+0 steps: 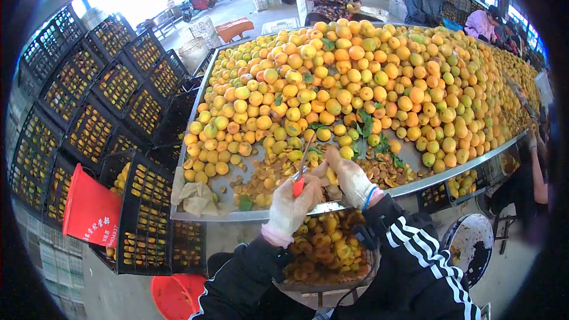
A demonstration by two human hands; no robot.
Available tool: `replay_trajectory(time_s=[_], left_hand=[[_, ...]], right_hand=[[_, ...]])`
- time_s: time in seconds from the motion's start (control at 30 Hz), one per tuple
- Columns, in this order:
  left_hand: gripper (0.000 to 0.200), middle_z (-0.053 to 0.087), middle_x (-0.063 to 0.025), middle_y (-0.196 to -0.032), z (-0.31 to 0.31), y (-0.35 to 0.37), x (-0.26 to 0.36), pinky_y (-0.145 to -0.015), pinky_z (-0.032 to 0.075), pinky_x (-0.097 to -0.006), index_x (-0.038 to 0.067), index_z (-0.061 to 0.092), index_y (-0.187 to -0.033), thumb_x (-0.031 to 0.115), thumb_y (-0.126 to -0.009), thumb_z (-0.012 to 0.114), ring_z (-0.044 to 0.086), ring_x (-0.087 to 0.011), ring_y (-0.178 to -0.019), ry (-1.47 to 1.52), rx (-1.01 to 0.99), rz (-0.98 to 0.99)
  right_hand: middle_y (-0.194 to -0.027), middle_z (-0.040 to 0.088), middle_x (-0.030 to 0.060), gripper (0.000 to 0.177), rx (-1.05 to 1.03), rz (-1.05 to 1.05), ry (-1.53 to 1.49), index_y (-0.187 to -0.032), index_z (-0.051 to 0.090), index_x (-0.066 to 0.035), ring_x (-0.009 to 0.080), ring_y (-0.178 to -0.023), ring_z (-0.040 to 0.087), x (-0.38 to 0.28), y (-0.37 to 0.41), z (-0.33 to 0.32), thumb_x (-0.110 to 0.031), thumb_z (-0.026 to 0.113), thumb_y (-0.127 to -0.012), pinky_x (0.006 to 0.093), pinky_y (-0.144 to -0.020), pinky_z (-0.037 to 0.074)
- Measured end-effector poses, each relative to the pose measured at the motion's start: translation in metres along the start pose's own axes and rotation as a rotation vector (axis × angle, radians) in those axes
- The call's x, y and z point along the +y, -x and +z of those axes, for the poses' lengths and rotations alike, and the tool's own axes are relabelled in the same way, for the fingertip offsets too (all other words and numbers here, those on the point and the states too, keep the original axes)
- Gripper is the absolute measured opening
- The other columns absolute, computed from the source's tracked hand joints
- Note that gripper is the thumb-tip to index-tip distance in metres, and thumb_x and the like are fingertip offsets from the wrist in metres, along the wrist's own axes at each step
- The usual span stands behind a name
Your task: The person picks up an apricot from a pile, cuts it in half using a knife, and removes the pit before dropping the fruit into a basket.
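My left hand (290,206), in a white glove with bare fingertips, is closed around a red-handled knife (298,187) whose thin blade points up and away. Right beside it, my gloved right hand (351,181) is closed, its fingertips pinching what looks like a yellow apricot (332,176), mostly hidden by the fingers. Both hands meet above the near metal edge of the table. Just beyond them lie apricot scraps (382,172) and green leaves (364,124). Below the hands, a crate of split apricots (329,246) stands between my forearms.
A large heap of apricots (355,77) covers the metal-rimmed table. Stacked black crates (89,130) of fruit, a red bucket (92,210) and another red bucket (178,293) are at left. A round basin (471,243) stands at right. Several people sit around the table.
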State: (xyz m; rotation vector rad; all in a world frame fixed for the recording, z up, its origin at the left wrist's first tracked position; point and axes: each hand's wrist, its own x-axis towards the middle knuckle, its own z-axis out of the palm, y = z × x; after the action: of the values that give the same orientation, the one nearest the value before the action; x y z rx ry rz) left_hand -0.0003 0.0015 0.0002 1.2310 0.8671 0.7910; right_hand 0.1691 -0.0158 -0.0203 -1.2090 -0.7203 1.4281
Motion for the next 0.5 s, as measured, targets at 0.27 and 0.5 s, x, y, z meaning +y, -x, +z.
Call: replay_trajectory(time_s=[0.27, 0.5], left_hand=[[0.028, 0.061, 0.0034, -0.084, -0.012, -0.021, -0.024, -0.065, 0.044, -0.0229, 0.003, 0.065, -0.114, 0.014, -0.089, 0.060, 0.052, -0.0044, -0.073, -0.176, 0.040, 0.130], [0.032, 0.068, -0.0036, -0.085, -0.015, -0.021, -0.021, -0.072, 0.050, -0.0249, -0.001, 0.066, -0.115, 0.019, -0.091, 0.064, 0.061, -0.0082, -0.078, -0.163, 0.088, 0.012]], right_hand=[[-0.078, 0.063, 0.0018, 0.086, 0.011, 0.083, 0.193, -0.110, 0.064, -0.007, 0.0117, -0.062, 0.056, -0.006, 0.010, 0.009, -0.080, 0.022, -0.092, 0.0243, -0.054, 0.043], [-0.107, 0.057, 0.0115, 0.022, -0.344, -0.382, 0.749, -0.113, 0.058, -0.003, 0.0233, -0.101, 0.060, 0.023, 0.011, -0.009, -0.019, 0.045, -0.104, 0.0328, -0.087, 0.049]])
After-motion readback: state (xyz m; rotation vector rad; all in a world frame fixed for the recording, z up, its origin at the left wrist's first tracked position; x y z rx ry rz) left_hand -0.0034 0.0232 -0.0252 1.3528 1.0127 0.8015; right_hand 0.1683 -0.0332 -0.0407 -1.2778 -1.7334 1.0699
